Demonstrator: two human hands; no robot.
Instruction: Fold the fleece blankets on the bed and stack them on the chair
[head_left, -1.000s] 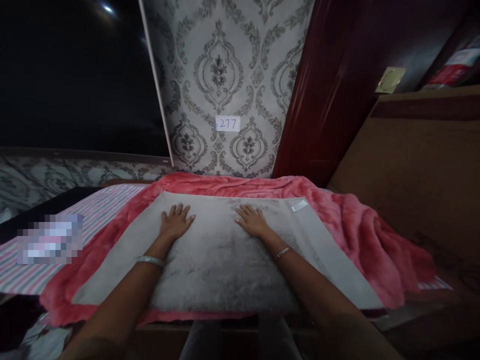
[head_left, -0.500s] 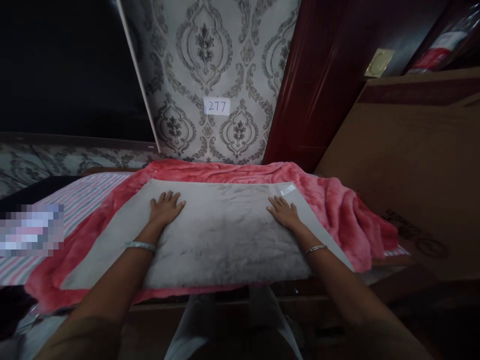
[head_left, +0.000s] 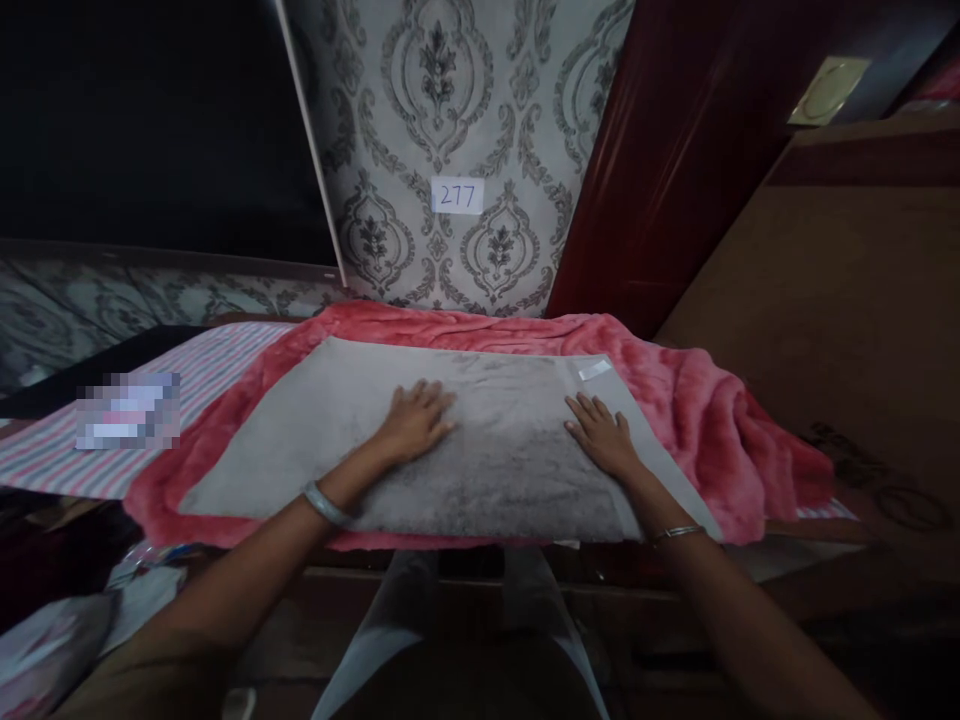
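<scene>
A grey plush mat point(head_left: 495, 480) lies spread on a pink-red fleece blanket point(head_left: 705, 420). Its left part looks smoother and paler than the darker, wrinkled middle, and a small white label point(head_left: 595, 370) shows near its far right corner. My left hand point(head_left: 417, 420) rests palm down left of the mat's middle, fingers apart. On the right side, below the label, my right hand point(head_left: 602, 435) also lies flat with spread fingers. Neither hand holds anything.
Under the blanket is a striped cloth point(head_left: 225, 350), with a blurred-out item point(head_left: 127, 411) on its left part. A dark screen point(head_left: 150, 130) stands behind on the left. At right are a dark red post point(head_left: 600, 220) and a large cardboard box point(head_left: 840, 320).
My left hand has slid right across the mat, from its left side toward the middle. The right hand stays near the same spot, slightly closer to me. The view has shifted a little.
</scene>
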